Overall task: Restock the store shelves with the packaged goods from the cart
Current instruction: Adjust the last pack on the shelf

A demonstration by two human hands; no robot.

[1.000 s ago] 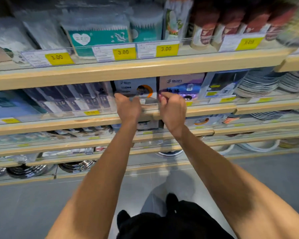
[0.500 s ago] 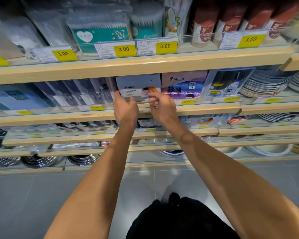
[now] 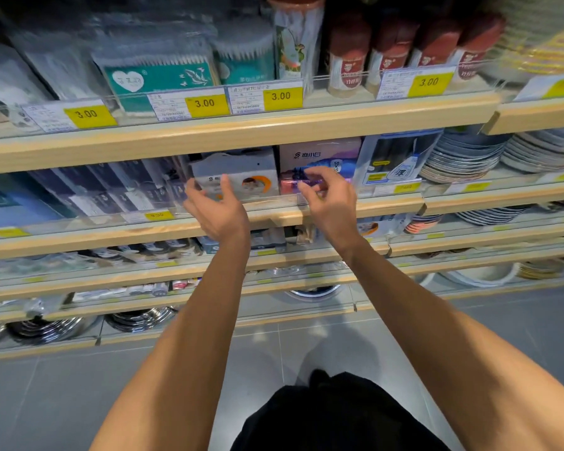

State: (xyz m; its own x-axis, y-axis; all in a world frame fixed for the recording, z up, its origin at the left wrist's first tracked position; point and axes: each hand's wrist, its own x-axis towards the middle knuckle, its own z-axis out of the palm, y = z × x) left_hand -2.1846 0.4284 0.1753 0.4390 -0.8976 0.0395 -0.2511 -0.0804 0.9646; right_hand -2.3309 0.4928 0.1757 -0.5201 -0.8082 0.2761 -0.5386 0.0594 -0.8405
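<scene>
We see the grey-white box (image 3: 238, 175) sitting on the second shelf (image 3: 339, 208) behind its clear front lip, just beside a purple-and-white box (image 3: 319, 161) on its right. Our left hand (image 3: 220, 211) hangs in front of the grey-white box with fingers spread and relaxed, grasping nothing. Our right hand (image 3: 331, 203) hovers before the purple-and-white box, fingers loosely curled, also released. Yellow price tags (image 3: 282, 96) line the shelf above; stacked plates (image 3: 463, 154) stand further right.

Both forearms (image 3: 192, 336) are bare, no sleeves or jewellery below the fingers (image 3: 319, 175); the person wears a black garment (image 3: 332, 415).
</scene>
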